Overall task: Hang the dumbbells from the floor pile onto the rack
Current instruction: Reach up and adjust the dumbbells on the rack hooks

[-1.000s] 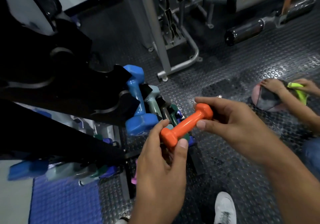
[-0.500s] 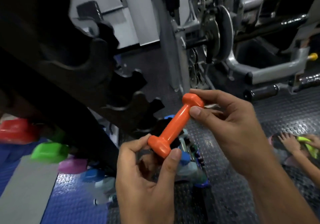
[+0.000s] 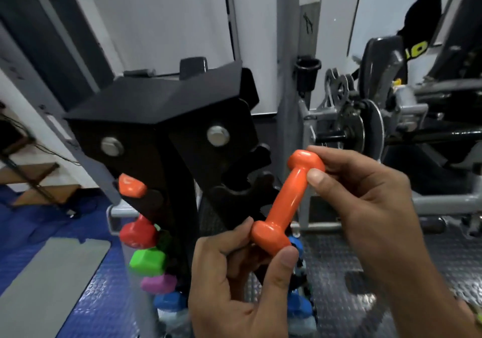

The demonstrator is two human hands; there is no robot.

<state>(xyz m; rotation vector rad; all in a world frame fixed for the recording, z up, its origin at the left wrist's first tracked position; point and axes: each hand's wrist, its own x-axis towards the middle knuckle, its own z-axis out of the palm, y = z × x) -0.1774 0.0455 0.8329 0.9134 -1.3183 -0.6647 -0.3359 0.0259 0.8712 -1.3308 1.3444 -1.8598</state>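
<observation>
Two hands carry one orange dumbbell [image 3: 285,203] in the air just right of the black rack [image 3: 167,139]. Its long axis runs diagonally, one head pointing up and right, the other down and left. Left hand [image 3: 234,283] pinches the lower head between thumb and fingers; right hand [image 3: 365,207] pinches the upper head. Red, green and pink dumbbell heads [image 3: 146,258] hang on the rack's left side.

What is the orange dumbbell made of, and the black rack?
Orange dumbbell: probably metal inside a smooth, glossy vinyl or rubber coat; light shines off its handle and ends. What lies inside cannot be seen. Rack: looks like black painted steel with a dull finish, flat plates held by silver bolts.
</observation>
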